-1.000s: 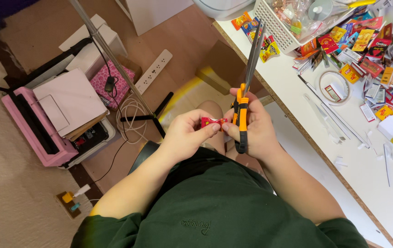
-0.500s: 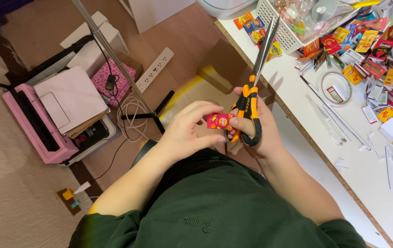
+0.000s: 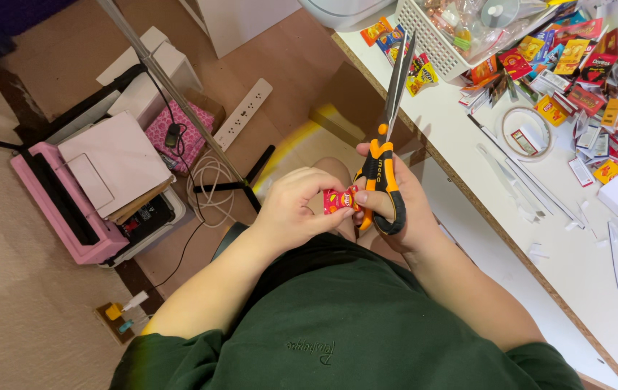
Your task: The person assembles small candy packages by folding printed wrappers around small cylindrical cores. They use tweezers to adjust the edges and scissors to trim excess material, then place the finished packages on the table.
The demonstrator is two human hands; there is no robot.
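Centre of frame, over the lap: left hand [image 3: 298, 209] pinches a small red snack-packet cutout [image 3: 339, 199] between thumb and fingers. Right hand [image 3: 395, 209] is closed through the orange-and-black handles of scissors [image 3: 388, 137], blades together, pointing toward the upper right. White table [image 3: 468, 152] at right holds scattered miniature packets [image 3: 583, 79], a white basket [image 3: 435, 40], a tape roll [image 3: 528, 132].

Both forearms reached forward from the torso, bent at the elbows, and met over the lap. The left hand [image 3: 300, 211] curled in a fingertip pinch, thumb on top. The right hand [image 3: 395, 206] was closed in a firm grip, touching the left.
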